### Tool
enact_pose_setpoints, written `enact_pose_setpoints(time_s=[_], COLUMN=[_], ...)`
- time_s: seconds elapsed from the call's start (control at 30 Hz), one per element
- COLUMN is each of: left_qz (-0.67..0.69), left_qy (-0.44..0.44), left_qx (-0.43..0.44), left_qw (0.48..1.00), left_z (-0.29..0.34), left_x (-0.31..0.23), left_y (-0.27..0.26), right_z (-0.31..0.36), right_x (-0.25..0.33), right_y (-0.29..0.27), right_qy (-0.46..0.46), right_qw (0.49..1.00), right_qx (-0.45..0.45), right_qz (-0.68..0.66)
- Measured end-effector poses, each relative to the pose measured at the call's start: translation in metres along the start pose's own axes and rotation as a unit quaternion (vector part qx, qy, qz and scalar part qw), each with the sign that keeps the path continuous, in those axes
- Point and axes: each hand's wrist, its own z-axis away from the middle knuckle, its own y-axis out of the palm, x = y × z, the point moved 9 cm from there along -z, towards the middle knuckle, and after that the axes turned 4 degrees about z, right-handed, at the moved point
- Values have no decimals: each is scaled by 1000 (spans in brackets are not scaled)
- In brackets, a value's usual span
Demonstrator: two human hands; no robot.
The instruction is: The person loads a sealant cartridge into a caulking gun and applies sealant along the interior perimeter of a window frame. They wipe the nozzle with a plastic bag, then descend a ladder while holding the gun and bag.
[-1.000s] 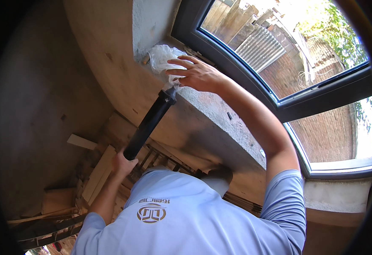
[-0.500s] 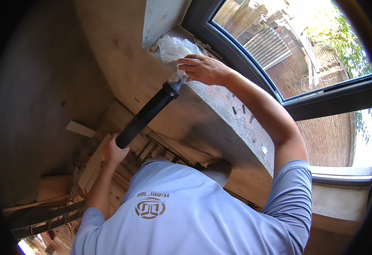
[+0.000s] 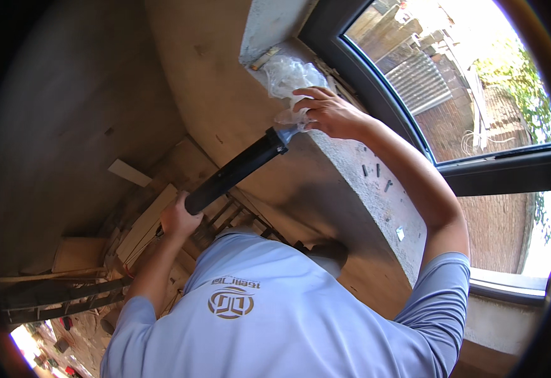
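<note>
A black, tube-shaped caulking gun (image 3: 234, 170) slants up from left to right in front of the sill. My left hand (image 3: 181, 217) is closed around its rear end; whether there is a handle is hidden. At the far end, a pale bluish nozzle (image 3: 285, 133) sticks out of the black cap. My right hand (image 3: 337, 116) bends its fingers around thin clear plastic (image 3: 304, 116) at the nozzle's tip, the thumb being mostly hidden. Crumpled clear plastic film (image 3: 291, 74) lies just beyond those fingers on the sill.
The rough concrete sill (image 3: 392, 208) holds several small black pieces (image 3: 378, 171) and a small pale packet (image 3: 400, 234). A dark window frame (image 3: 386, 94) borders it on the right. Boards (image 3: 146, 223) and a ladder-like frame (image 3: 61, 299) stand lower left.
The view has shifted, so the sill and window sit farther right. The caulking gun lies slightly flatter in the picture. Both hands keep their places on the gun and plastic.
</note>
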Motion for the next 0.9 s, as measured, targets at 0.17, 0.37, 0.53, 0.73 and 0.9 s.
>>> enact_pose_setpoints(time_s=[0.17, 0.37, 0.53, 0.73, 0.9], left_qz=[-67, -89, -88, -108, -101], left_qy=[40, 40, 63, 62, 45], left_qx=[-47, -60, -56, -63, -6], left_qw=[996, 993, 993, 990, 994], left_z=[-7, -16, -24, -29, -40], left_x=[-8, -13, -18, -23, -26], left_y=[-11, -18, -20, -25, -26], right_z=[2, 4, 7, 9, 8], right_x=[-5, -18, -25, -21, -9], right_y=[5, 2, 0, 5, -6], right_qy=[29, 60, 104, 113, 95], right_qw=[998, 997, 992, 989, 990], right_qx=[27, 29, 26, 85, 15], right_qz=[-44, -45, -60, -32, 98])
